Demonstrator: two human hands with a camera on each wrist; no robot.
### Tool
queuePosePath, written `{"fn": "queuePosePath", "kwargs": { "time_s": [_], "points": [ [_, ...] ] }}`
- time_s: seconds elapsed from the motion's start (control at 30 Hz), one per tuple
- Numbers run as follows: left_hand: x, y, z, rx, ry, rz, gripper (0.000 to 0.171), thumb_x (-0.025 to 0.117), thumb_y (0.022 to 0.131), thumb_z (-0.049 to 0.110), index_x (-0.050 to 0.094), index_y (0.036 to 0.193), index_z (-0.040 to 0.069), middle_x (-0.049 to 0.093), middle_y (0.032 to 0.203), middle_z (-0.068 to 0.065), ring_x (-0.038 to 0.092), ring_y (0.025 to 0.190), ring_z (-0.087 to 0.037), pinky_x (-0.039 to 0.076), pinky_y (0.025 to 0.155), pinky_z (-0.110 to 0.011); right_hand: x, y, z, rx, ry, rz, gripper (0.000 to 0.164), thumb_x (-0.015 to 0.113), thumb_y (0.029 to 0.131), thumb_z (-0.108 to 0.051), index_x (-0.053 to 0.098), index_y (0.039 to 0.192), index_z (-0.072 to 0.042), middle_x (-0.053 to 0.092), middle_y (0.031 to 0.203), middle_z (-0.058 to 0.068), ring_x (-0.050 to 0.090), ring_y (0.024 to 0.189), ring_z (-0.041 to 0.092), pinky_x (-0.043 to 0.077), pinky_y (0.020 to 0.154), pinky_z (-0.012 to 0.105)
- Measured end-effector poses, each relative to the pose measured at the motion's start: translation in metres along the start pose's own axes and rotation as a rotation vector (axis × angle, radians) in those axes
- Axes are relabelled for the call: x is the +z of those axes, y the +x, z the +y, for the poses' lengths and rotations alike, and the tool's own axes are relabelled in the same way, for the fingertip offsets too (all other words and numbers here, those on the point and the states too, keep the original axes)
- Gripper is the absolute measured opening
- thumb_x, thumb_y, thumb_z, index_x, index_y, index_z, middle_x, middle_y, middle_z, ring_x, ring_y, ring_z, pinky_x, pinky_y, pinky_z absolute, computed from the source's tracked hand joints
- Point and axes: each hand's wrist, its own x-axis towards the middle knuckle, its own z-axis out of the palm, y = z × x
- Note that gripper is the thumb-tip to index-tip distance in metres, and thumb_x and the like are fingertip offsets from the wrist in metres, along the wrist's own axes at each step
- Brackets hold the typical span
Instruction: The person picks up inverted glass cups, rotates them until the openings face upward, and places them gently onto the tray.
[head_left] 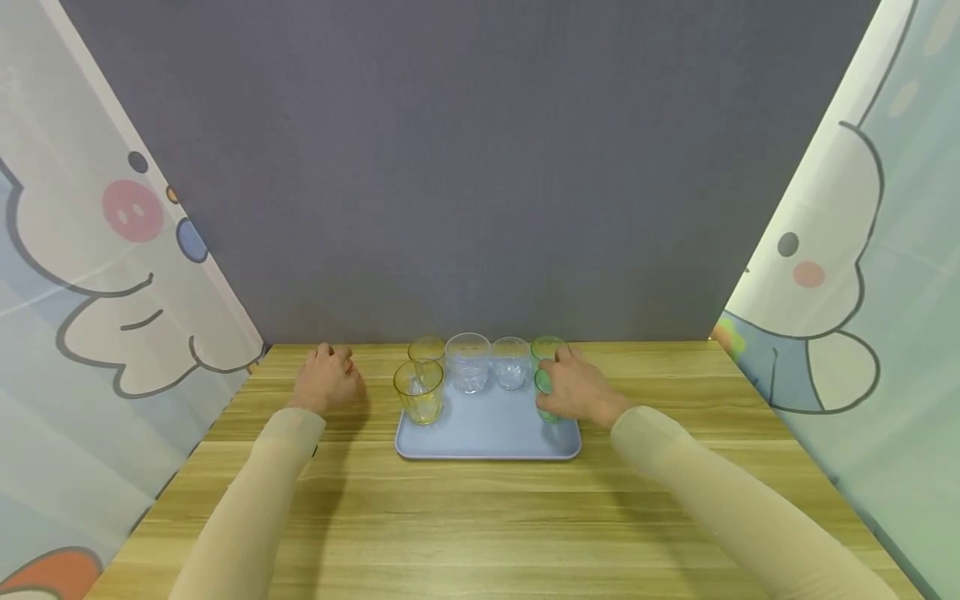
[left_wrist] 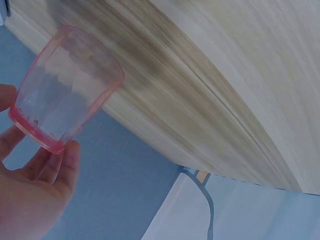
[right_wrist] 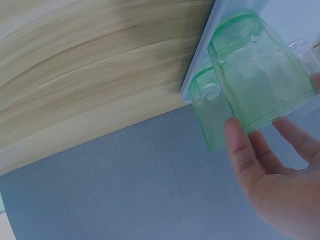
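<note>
My left hand (head_left: 327, 379) is over the table, left of the tray. Its fingertips pinch a see-through pink cup (left_wrist: 70, 85) at the darker, thicker end, while the wider end points at the wood. From the head view that cup is mostly hidden under the hand. At the tray's right side, my right hand (head_left: 577, 387) pinches the rim of a green see-through cup (right_wrist: 260, 70), whose thick base is down at the lilac tray (head_left: 487, 443). Behind it a second green cup (right_wrist: 207, 107) stands at the tray's back right corner.
On the tray's left stand two yellow cups, a front one (head_left: 422, 400) and a back one (head_left: 426, 348). Two clear cups, one left (head_left: 468, 362) and one right (head_left: 512, 367), stand along the back. A grey panel (head_left: 480, 167) rises behind the wooden table (head_left: 480, 525); printed curtains flank it.
</note>
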Motion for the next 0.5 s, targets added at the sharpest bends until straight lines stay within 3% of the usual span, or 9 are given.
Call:
{"fn": "queuePosePath", "kwargs": {
  "time_s": [0.3, 0.5],
  "points": [
    [-0.0030, -0.0005, -0.0026, 0.020, -0.007, -0.009, 0.045, 0.043, 0.096, 0.019, 0.056, 0.133, -0.004, 0.049, 0.128, -0.037, 0.047, 0.116, -0.054, 0.043, 0.095, -0.064, 0.0000, -0.0011, 0.0000, -0.013, -0.006, 0.008, 0.056, 0.066, 0.079, -0.031, 0.066, 0.127, -0.003, 0.053, 0.116, 0.019, 0.048, 0.099, 0.031, 0.054, 0.070, 0.045],
    [-0.0051, -0.0005, -0.0029, 0.073, 0.018, -0.016, 0.041, 0.050, 0.096, 0.018, 0.058, 0.129, -0.006, 0.052, 0.126, -0.036, 0.048, 0.116, -0.055, 0.042, 0.097, -0.064, -0.0004, -0.0015, 0.0010, -0.010, -0.008, 0.006, 0.056, 0.066, 0.078, -0.031, 0.066, 0.126, -0.002, 0.052, 0.116, 0.019, 0.048, 0.098, 0.031, 0.054, 0.069, 0.044]
  ]
}}
